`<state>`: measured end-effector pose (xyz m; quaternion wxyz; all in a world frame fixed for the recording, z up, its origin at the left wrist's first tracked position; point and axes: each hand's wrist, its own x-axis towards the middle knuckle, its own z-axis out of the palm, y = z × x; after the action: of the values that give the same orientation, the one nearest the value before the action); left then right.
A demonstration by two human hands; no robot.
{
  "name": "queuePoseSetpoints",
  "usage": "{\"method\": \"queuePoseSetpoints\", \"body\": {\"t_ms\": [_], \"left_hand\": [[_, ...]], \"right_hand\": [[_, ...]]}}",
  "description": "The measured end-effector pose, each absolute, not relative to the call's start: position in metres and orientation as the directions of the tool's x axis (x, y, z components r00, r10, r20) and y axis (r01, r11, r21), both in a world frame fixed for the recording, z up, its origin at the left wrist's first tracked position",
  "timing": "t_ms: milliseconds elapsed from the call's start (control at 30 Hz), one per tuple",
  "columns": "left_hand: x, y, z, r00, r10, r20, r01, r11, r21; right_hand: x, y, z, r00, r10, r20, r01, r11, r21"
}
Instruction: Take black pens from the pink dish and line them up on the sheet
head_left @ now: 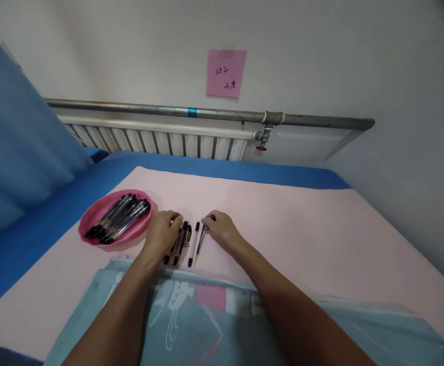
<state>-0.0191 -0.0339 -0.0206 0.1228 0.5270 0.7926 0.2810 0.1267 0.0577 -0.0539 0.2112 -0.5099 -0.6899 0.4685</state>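
My right hand [222, 229] is closed in a pinch at the top of a slim dark pen refill [199, 244] with a yellowish lower end. A small black piece [213, 218] shows at the same fingers. Just left of the refill lies a clear pen barrel [193, 245] with black ends. My left hand [164, 233] has its fingers curled together beside a small group of black pens and pen parts [180, 246]; whatever it grips is hidden. To its left, a pink oval basket [150, 197] holds several clear pens with black caps [120, 216].
A pale pink sheet [301, 239] covers the blue surface [214, 166]. Light blue printed cloth [191, 330] lies under my forearms. Behind stand a white radiator [160, 142] and a metal pipe [130, 107] with a red-handled valve [261, 148]. A blue curtain [11, 132] hangs at left.
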Motion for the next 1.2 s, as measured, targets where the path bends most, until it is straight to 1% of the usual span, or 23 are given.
{"method": "queuePoseSetpoints", "body": {"t_ms": [200, 367, 567, 667, 767, 967, 1100, 1200], "left_hand": [[-0.020, -0.034, -0.021, -0.424, 0.899, 0.107, 0.761, 0.289, 0.581], [-0.020, -0.034, -0.021, -0.414, 0.906, 0.094, 0.765, 0.290, 0.575], [-0.019, -0.033, -0.021, -0.415, 0.906, 0.078, 0.767, 0.302, 0.566], [-0.018, -0.034, -0.020, -0.410, 0.908, 0.085, 0.774, 0.297, 0.559], [-0.018, -0.034, -0.019, -0.408, 0.910, 0.077, 0.774, 0.300, 0.557], [-0.018, -0.035, -0.016, -0.405, 0.912, 0.069, 0.772, 0.301, 0.560], [-0.017, -0.036, -0.014, -0.419, 0.906, 0.062, 0.761, 0.313, 0.569], [-0.016, -0.037, -0.013, -0.427, 0.903, 0.051, 0.751, 0.323, 0.576]], "right_hand": [[0.125, 0.057, -0.051, -0.418, 0.888, -0.192, 0.550, 0.079, -0.832], [0.123, 0.052, -0.047, -0.461, 0.866, -0.195, 0.557, 0.111, -0.823], [0.123, 0.049, -0.045, -0.455, 0.873, -0.175, 0.548, 0.120, -0.828], [0.122, 0.048, -0.045, -0.450, 0.875, -0.178, 0.542, 0.109, -0.833], [0.123, 0.047, -0.044, -0.452, 0.865, -0.216, 0.536, 0.070, -0.841], [0.125, 0.037, -0.035, -0.550, 0.773, -0.315, 0.507, 0.009, -0.862], [0.122, 0.031, -0.031, -0.600, 0.732, -0.321, 0.453, -0.020, -0.891], [0.120, 0.029, -0.031, -0.605, 0.729, -0.321, 0.457, -0.013, -0.890]]}}
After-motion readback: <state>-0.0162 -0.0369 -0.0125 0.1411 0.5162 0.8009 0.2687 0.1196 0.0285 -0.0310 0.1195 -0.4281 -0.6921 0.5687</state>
